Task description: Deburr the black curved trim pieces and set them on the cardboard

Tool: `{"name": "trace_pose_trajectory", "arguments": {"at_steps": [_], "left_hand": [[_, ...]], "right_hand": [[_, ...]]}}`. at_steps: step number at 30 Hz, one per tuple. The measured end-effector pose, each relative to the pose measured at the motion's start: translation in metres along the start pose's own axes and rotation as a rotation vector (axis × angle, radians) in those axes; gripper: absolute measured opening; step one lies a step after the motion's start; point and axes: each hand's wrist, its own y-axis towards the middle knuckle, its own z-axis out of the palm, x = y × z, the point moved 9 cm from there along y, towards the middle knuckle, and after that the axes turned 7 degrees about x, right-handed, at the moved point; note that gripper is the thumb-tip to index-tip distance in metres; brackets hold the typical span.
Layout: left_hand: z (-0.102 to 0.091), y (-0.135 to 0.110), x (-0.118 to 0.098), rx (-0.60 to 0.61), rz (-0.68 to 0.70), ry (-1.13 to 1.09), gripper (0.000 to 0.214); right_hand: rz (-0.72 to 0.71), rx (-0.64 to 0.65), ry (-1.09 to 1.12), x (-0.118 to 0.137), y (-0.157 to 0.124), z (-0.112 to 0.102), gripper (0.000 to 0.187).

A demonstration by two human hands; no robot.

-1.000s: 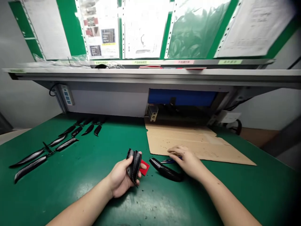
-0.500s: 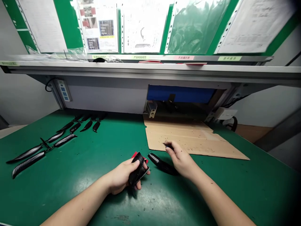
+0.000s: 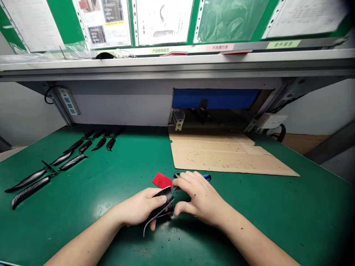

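Black, curved and thin-walled, with pale edges, a piece (image 3: 168, 193) sits gripped in the left hand (image 3: 140, 207), the thumb pressed on top and fingers beneath. Close at its right is the right hand (image 3: 201, 201), fingers bent and thumb held apart from them; whether they hold anything I cannot tell. Past its knuckles shows a blue handle (image 3: 207, 177), and beside the fingers a bit of a glossy black part (image 3: 176, 175), mostly hidden. Just beyond the left hand, a red piece (image 3: 161, 180) with a dark mark lies on the green desk (image 3: 83, 229), where dark specks are scattered. Farther out, a flat sheet of cardboard (image 3: 208, 159) runs toward a metal block (image 3: 179, 121) and a blue panel (image 3: 216, 99). Glossy black striped parts (image 3: 31, 191) lie in groups at the far left. Above spans a shelf (image 3: 155, 68), with papers (image 3: 163, 22) behind it.
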Motion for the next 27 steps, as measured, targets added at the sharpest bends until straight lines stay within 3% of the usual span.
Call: {"name": "trace_pose_trajectory", "arguments": {"at_steps": [6, 13, 21, 24, 27], "left_hand": [[0.005, -0.002, -0.002, 0.037, -0.042, 0.053, 0.040], [0.004, -0.007, -0.006, -0.005, -0.055, 0.147, 0.038], [0.000, -0.013, -0.023, -0.068, -0.006, 0.355, 0.036], [-0.006, -0.014, -0.021, -0.119, -0.021, 0.451, 0.037], [-0.009, -0.013, -0.017, -0.155, -0.061, 0.583, 0.034]], "right_hand": [[-0.015, 0.016, -0.220, 0.008, 0.001, 0.011, 0.076], [-0.039, -0.031, -0.371, 0.014, 0.004, 0.015, 0.062], [-0.071, -0.023, -0.339, 0.016, 0.005, 0.024, 0.052], [-0.083, 0.038, -0.284, 0.013, 0.006, 0.035, 0.048], [-0.091, 0.158, -0.061, 0.007, 0.005, 0.043, 0.047]]}}
